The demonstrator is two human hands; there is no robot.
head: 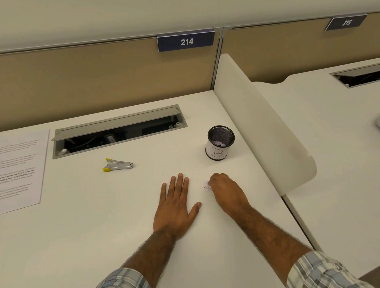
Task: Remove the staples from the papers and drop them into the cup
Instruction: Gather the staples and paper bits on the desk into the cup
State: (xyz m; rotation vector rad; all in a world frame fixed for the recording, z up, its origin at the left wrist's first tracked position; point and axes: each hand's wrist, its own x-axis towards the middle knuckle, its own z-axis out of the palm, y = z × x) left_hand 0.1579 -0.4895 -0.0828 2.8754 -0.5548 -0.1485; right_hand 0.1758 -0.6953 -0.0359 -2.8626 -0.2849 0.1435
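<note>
My left hand (177, 205) lies flat on the white desk (90, 239), fingers spread, holding nothing. My right hand (224, 191) is curled beside it, its fingertips closed on a small crumpled white scrap (206, 184). A black mesh cup (220, 142) with a white label marked "B" stands upright beyond the right hand, with white bits inside. A metal staple remover with yellow tips (117, 166) lies on the desk to the left of the cup. Printed papers (12, 170) rest at the far left edge.
An open cable tray (117, 132) is set into the desk behind the staple remover. A white curved divider (268, 125) borders the desk on the right, just past the cup. A tan partition with a sign "214" (186, 41) closes the back.
</note>
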